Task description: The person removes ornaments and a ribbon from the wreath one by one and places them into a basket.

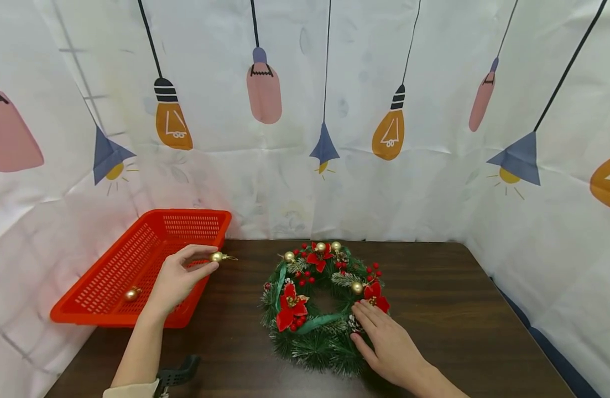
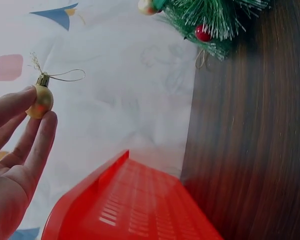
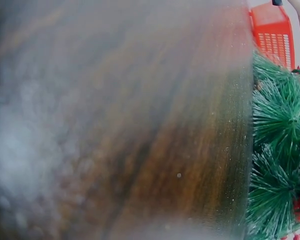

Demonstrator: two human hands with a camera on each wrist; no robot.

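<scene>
My left hand [image 1: 177, 279] pinches a small gold bauble [image 2: 42, 102] between thumb and fingertips, over the right rim of the red basket [image 1: 120, 319]. A thin gold string loop sticks out from the bauble's cap. On the table lies a green Christmas wreath [image 1: 317, 351] with red poinsettias, red berries, a green ribbon, pinecones and several gold baubles fixed to it. My right hand [image 1: 386, 345] rests with extended fingers on the wreath's lower right, by a red poinsettia [image 1: 376, 297]. Another gold bauble [image 1: 133, 294] lies inside the basket.
The dark wooden table [image 1: 434, 293] runs back to a white curtain [image 1: 285, 182] printed with hanging lamps. The basket stands at the table's left, close to the curtain. A black strap mount [image 1: 177, 375] sits at my left wrist.
</scene>
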